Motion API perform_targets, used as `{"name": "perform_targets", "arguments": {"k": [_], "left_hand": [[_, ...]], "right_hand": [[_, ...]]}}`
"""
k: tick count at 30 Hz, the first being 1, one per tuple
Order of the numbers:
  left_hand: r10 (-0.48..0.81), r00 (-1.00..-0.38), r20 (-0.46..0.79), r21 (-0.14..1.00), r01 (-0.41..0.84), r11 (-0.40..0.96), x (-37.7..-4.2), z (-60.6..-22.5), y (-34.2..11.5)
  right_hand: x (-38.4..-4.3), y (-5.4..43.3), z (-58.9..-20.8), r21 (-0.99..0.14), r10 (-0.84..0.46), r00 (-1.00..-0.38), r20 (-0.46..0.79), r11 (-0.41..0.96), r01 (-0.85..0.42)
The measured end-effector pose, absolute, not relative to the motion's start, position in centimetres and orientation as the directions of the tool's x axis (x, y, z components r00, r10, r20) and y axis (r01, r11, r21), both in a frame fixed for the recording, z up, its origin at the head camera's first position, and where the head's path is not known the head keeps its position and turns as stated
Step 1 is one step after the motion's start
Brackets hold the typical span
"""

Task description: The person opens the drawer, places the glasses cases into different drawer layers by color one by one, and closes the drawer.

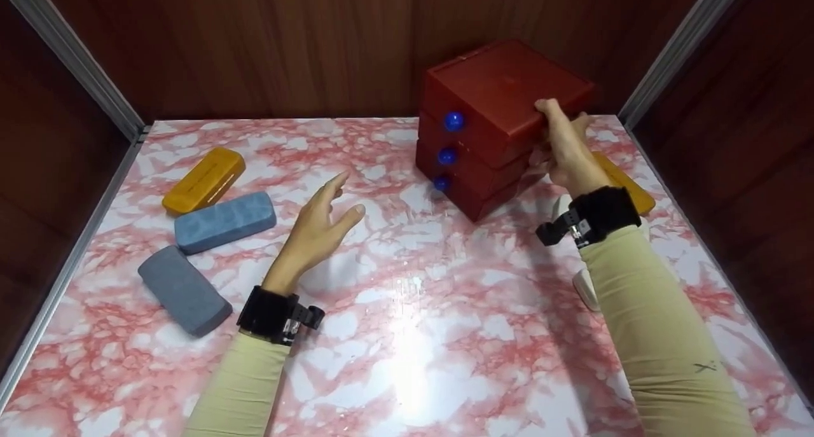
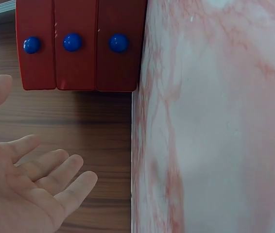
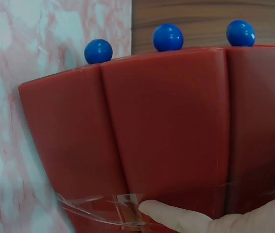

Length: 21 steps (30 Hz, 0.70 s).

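Note:
A red three-drawer box [image 1: 509, 84] with round blue knobs stands at the back right of the table, one corner towards me. My right hand [image 1: 566, 147] lies against its right side, one digit over the top edge. In the right wrist view an extended finger [image 3: 169, 212] touches the side wall beside a strip of clear tape [image 3: 128, 208]. The other fingers are partly hidden. My left hand [image 1: 318, 227] hovers over the middle of the table, holding nothing, its fingers relaxed and apart. In the left wrist view, the drawer fronts [image 2: 77, 63] appear closed, beyond that hand.
On the left lie a yellow case [image 1: 205, 179], a light blue case [image 1: 226, 222] and a grey case [image 1: 184, 291]. Another yellow case [image 1: 626, 182] and a white object [image 1: 586, 289] are partly hidden by my right arm. Wooden walls [image 1: 286, 49] enclose the marbled table [image 1: 394, 335].

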State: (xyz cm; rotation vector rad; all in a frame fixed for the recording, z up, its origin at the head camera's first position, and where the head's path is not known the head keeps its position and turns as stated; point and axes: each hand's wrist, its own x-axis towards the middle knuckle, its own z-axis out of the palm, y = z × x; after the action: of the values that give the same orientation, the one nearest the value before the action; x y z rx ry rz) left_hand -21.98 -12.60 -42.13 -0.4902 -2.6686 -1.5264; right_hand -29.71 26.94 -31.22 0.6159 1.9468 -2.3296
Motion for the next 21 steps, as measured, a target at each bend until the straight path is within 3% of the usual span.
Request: {"name": "perform_targets", "arguments": {"k": [11, 21], "left_hand": [[0.253, -0.952, 0.170, 0.848, 0.272, 0.455, -22.3, -42.1, -13.1], [0.231, -0.953, 0.194, 0.872, 0.276, 0.405, -24.8, -40.2, -13.6]], "right_hand": [[-30.1, 26.9, -31.5, -0.950, 0.201, -0.937, -0.288, -0.180, 0.253], [-30.7, 26.6, -31.6, -0.960, 0.118, -0.963, -0.244, -0.169, 0.222]]}}
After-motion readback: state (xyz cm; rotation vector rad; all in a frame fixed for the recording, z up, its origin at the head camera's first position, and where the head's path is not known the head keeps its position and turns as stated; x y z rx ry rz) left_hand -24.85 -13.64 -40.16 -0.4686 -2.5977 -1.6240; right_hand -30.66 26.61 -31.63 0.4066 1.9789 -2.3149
